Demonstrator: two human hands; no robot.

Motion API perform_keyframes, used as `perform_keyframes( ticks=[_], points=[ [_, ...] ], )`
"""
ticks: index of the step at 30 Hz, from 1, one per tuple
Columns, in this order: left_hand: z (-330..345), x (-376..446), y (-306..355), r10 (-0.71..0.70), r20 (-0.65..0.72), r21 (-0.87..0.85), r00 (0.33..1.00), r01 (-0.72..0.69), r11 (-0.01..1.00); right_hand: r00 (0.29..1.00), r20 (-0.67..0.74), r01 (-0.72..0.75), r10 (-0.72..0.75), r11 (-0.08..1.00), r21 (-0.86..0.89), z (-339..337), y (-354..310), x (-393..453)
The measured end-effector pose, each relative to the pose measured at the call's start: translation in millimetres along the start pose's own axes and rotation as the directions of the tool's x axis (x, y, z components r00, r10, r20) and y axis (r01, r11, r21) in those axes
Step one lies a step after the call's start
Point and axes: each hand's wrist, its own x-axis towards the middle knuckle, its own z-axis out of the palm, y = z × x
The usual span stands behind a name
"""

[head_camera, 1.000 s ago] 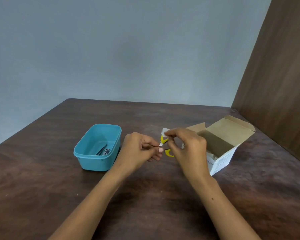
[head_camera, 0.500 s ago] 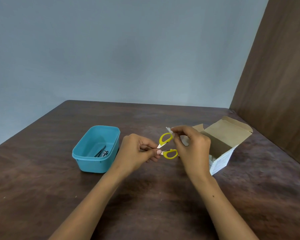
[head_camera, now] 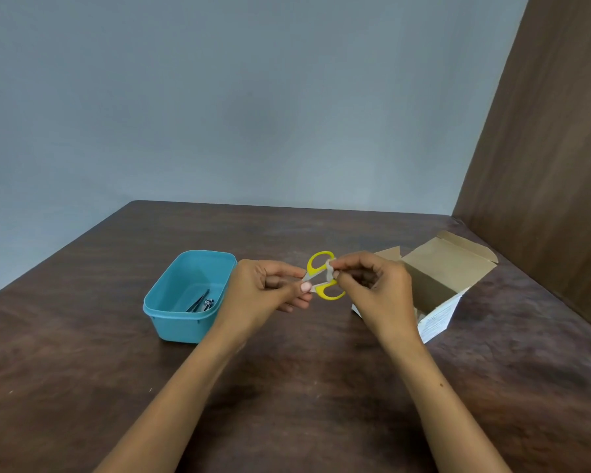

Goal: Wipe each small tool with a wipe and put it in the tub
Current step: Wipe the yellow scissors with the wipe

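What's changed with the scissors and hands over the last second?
The right hand, pinching the wipe, drew back from the scissors, uncovering both yellow loops, then rubbed between them. The left hand kept gripping the blade end. Tub and box stayed put.

Two bare forearms entered from the bottom edge of the head view, one on each side. No sleeve, cuff or glove covered either arm up to the frame edge. No watch, bracelet or ring was seen on either wrist or on any visible finger. The left hand [head_camera: 267,291] showed a short, pale, unvarnished-looking nail on the thumb; the other nails on that hand were turned away. The right hand [head_camera: 377,291] presented its back to the camera, knuckles visible, nails hidden. One small dark mole-like spot was noted on the right forearm, on its outer side, about midway along the visible length.
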Motion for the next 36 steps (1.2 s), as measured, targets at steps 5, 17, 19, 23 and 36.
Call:
perform_keyframes(
  ticks=[5,17,19,23,36],
  points=[
    [0,0,1,-0.008,0.027,0.025,1.0,0.007,1.0,0.983,-0.185,0.005,0.009,0.997,0.076,-5,1,2],
    [-2,-2,3,-0.105,0.029,-0.122,0.994,0.108,0.987,0.999,-0.01,-0.047,0.049,0.99,0.13,-5,-1,3],
    [-2,-1,3,-0.127,0.0,-0.167,0.992,0.125,0.978,0.996,-0.034,-0.076,0.083,0.983,0.167,-4,-1,3],
    [-2,0,3,-0.139,-0.02,-0.196,0.99,0.132,0.972,0.976,-0.162,-0.107,0.146,0.968,0.227,-1,-1,2],
    [13,-6,-4,-0.077,0.183,-0.035,0.98,0.085,0.996,0.946,-0.299,-0.091,0.128,0.987,0.134,14,2,-4]
  ],
)
